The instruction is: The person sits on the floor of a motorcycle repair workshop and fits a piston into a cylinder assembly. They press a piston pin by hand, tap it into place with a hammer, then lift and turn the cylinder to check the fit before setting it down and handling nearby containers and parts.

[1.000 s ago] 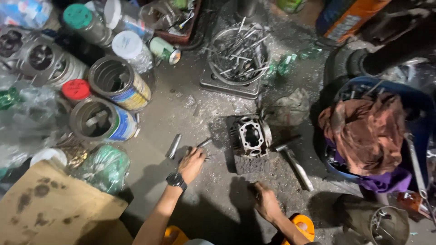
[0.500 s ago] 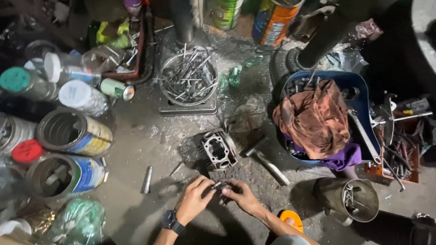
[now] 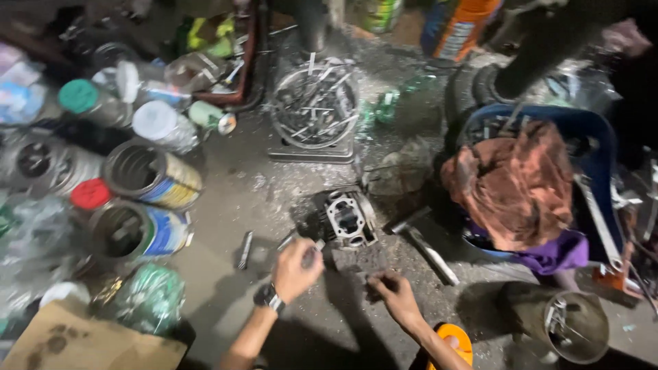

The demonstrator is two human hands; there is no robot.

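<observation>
A grimy metal engine cylinder block (image 3: 346, 218) lies on the dirty concrete floor. My left hand (image 3: 295, 268), with a dark watch at the wrist, is closed around a small metal piece (image 3: 317, 247), just left of and below the block. Further to the lower right, my right hand (image 3: 392, 291) hovers over the floor with its fingers curled in. I cannot make out anything in them. A short metal rod (image 3: 245, 249) lies left of my left hand. A hammer (image 3: 426, 248) rests right of the block.
Several open tins (image 3: 152, 176) and capped jars crowd the left. A round wire basket of tools (image 3: 315, 103) stands behind the block. A blue tub (image 3: 603, 137) holds a brown rag at right. A metal can (image 3: 577, 327), an orange object (image 3: 456, 339) and cardboard (image 3: 82, 342) lie near me.
Half a second ago both hands were together below the block. Now they have parted: the left has risen toward the block with the metal piece, and the right has dropped back right.
</observation>
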